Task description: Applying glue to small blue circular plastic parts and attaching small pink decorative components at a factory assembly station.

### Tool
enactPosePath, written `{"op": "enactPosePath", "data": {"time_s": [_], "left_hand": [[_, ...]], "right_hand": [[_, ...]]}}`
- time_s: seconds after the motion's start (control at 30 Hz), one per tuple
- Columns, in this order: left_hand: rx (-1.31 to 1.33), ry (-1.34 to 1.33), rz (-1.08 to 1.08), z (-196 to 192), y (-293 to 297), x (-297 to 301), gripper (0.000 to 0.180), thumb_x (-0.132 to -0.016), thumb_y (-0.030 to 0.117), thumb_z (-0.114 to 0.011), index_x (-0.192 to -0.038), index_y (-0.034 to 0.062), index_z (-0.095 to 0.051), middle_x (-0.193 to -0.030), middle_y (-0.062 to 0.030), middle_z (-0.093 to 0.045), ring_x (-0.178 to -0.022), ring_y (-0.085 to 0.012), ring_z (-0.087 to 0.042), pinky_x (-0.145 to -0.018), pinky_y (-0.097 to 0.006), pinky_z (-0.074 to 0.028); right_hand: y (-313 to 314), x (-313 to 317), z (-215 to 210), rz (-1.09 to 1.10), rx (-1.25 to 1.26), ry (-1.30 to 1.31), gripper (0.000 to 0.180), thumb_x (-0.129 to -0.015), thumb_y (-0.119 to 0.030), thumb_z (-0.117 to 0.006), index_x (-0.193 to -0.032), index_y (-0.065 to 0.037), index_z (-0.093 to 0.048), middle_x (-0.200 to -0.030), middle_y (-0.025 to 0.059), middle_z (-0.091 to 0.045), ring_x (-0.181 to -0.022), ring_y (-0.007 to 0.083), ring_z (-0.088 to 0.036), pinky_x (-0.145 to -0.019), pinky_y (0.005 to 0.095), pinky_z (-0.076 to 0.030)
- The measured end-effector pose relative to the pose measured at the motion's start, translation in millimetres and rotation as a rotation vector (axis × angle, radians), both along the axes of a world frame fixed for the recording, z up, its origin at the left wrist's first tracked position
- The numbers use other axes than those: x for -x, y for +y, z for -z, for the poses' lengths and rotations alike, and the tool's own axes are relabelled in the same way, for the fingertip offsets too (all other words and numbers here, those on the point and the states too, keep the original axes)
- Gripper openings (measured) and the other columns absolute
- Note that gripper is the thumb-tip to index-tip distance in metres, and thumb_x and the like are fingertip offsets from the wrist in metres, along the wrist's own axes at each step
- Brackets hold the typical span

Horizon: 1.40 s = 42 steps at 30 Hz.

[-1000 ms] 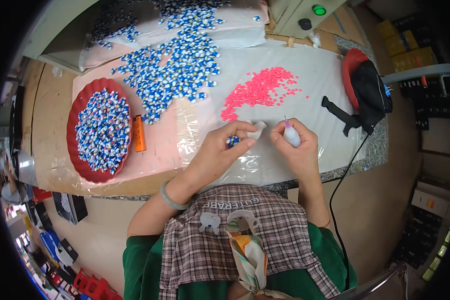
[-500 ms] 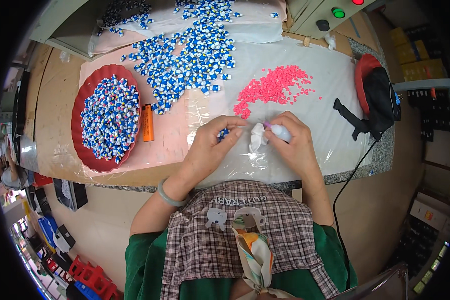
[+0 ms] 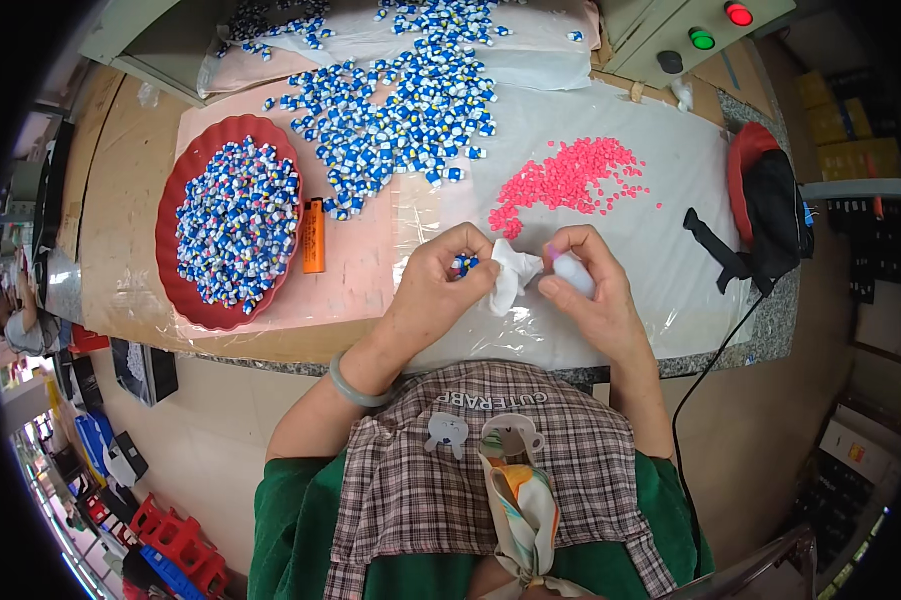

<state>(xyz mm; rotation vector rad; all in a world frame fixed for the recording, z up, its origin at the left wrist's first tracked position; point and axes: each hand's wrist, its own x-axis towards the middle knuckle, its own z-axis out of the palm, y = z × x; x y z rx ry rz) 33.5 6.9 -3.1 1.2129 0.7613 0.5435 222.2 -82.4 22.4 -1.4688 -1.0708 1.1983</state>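
Observation:
My left hand [image 3: 453, 283] is closed, thumb and forefinger pinching a crumpled white tissue [image 3: 514, 275]. Several small blue-and-white pieces [image 3: 464, 264] show in the curl of the same hand. In my right hand [image 3: 601, 290] is a small pale squeeze bottle [image 3: 575, 272] with a purple tip, which points toward the tissue. Just beyond my hands, a scatter of small pink pieces [image 3: 576, 172] lies on the white sheet. Many loose blue-and-white pieces [image 3: 411, 115] are spread farther back, left of the pink ones.
A red scalloped dish [image 3: 169, 240] heaped with blue-and-white pieces stands at the left, beside an orange lighter-like object [image 3: 315, 238]. At the right edge are a black object with a strap [image 3: 771, 215] and its cable. A panel with lit buttons [image 3: 703, 39] stands behind.
The tissue, earlier against the fingers of my right hand, is now pinched in my left. A gap has opened between the bottle and the tissue. The whole view has shifted slightly.

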Motion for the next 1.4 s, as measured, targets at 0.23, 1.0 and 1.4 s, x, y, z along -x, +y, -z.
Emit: {"op": "enactPosePath", "data": {"time_s": [0.23,1.0,1.4], "left_hand": [[0.24,-0.11,-0.06,-13,2,4,0.006,-0.089,0.009,-0.062,-0.089,0.0054,-0.058,-0.076,0.0026,-0.056,-0.06,-0.0001,-0.046,-0.052,-0.017,-0.035],[-0.188,-0.042,0.03,-3,0,5,0.009,-0.091,0.006,-0.061,-0.098,0.0003,-0.059,-0.085,0.0008,-0.06,-0.079,-0.0057,-0.053,-0.071,-0.021,-0.045],[-0.037,-0.125,-0.015,-11,19,29,0.009,-0.094,0.01,-0.058,-0.1,0.0028,-0.059,-0.093,0.0007,-0.058,-0.086,-0.0056,-0.051,-0.075,-0.021,-0.043]], "right_hand": [[-3,7,-3,-0.094,-0.017,-0.09,0.017,-0.093,-0.015,-0.056,-0.105,-0.003,-0.052,-0.087,0.0017,-0.056,-0.063,0.0061,-0.048,-0.056,0.0219,-0.041],[-1,20,-6,-0.259,0.011,-0.242,0.016,-0.096,-0.011,-0.048,-0.099,0.002,-0.058,-0.064,0.0048,-0.058,-0.052,0.0111,-0.057,-0.051,0.0249,-0.046],[-12,21,-23,-0.197,0.14,-0.185,0.022,-0.097,-0.014,-0.048,-0.089,0.002,-0.062,-0.059,0.0031,-0.055,-0.048,0.0085,-0.051,-0.047,0.0239,-0.043]]}}
